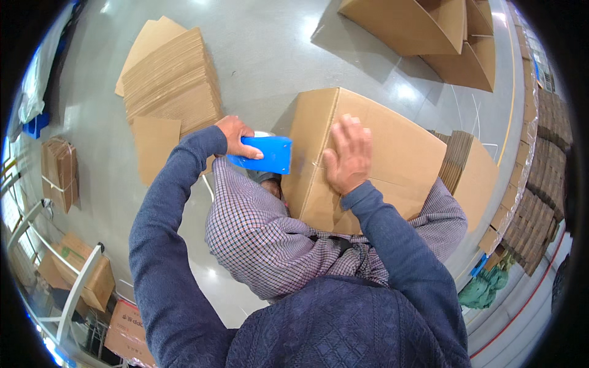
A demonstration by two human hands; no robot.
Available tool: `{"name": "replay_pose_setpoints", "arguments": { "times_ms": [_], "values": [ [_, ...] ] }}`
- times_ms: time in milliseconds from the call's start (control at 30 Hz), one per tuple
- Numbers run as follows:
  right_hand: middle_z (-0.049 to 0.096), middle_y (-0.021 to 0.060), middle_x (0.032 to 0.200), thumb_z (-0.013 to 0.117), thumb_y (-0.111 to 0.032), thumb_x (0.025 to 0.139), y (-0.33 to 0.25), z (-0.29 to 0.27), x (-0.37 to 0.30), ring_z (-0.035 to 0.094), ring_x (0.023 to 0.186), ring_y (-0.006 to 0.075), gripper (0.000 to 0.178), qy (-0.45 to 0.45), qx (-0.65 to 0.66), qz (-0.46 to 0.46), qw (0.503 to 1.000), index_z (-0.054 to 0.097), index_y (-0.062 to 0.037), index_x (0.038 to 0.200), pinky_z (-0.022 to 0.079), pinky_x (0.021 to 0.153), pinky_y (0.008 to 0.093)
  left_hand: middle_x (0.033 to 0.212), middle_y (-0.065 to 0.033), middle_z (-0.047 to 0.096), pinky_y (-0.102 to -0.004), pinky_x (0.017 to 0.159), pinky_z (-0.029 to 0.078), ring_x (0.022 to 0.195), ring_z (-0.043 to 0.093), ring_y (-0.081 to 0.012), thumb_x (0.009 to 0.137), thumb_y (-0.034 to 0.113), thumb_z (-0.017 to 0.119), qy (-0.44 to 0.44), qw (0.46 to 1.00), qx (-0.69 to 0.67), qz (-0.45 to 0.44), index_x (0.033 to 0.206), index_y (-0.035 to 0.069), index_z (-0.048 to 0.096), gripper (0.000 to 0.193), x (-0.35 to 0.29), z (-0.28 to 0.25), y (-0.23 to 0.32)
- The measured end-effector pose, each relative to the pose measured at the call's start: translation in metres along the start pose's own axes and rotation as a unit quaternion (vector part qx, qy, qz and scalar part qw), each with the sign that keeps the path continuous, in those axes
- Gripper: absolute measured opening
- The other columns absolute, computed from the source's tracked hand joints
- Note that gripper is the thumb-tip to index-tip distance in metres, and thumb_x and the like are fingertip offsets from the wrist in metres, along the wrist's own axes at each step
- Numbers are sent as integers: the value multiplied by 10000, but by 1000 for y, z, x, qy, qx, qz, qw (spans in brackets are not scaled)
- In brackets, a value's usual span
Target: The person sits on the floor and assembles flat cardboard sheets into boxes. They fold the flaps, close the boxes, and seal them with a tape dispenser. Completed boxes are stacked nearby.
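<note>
I work on a box (399, 141) in an apparent warehouse or packing workshop, amid flattened cardboard (165, 76), a strapped bundle (59, 175) and a yellow-lined grey floor (257, 55).

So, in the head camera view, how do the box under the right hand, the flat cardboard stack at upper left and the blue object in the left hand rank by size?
1. Box
2. Flat cardboard stack
3. Blue object, clearly smallest

The box may look larger because it's nearer the camera.
</note>
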State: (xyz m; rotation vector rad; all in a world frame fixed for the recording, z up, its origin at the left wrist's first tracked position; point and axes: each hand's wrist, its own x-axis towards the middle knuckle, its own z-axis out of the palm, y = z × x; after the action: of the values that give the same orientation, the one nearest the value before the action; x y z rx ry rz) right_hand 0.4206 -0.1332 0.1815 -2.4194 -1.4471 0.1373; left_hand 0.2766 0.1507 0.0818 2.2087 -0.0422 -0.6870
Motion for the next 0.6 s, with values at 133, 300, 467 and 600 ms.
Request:
{"name": "replay_pose_setpoints", "arguments": {
  "times_ms": [133, 300, 467, 600],
  "values": [
    [525, 26, 1350, 554, -420, 905, 1, -3, 0, 335, 1370, 196, 447, -144, 43, -274, 950, 588, -127, 1241, 175, 1144, 485, 739, -214, 648, -432, 653, 494, 688, 635, -357, 727, 730, 572, -38, 998, -15, 46, 835, 20, 687, 727, 14, 4, 3],
    [619, 45, 1124, 513, -421, 920, -4, 4, 11, 434, 1261, 221, 405, -141, 82, -323, 932, 640, -60, 1051, 205, 1136, 493, 798, -205, 669, -438, 759, 476, 768, 642, -350, 746, 684, 567, -83, 997, -1, 2, 890, 44, 693, 667, 25, -13, 22],
    [648, 59, 887, 522, -401, 892, -12, 6, 15, 546, 1034, 235, 385, -121, 85, -320, 936, 685, -60, 822, 225, 1119, 494, 831, -160, 690, -414, 873, 388, 805, 646, -289, 754, 731, 510, -99, 990, 87, -49, 936, 77, 701, 705, 33, -30, 48],
    [605, 60, 737, 554, -376, 853, -16, 1, 15, 552, 859, 231, 370, -131, 75, -301, 941, 685, -48, 742, 269, 1097, 483, 831, -136, 694, -402, 886, 339, 814, 638, -258, 757, 741, 496, -77, 981, 168, -55, 967, 115, 706, 693, 26, -38, 69]
  ]
}}
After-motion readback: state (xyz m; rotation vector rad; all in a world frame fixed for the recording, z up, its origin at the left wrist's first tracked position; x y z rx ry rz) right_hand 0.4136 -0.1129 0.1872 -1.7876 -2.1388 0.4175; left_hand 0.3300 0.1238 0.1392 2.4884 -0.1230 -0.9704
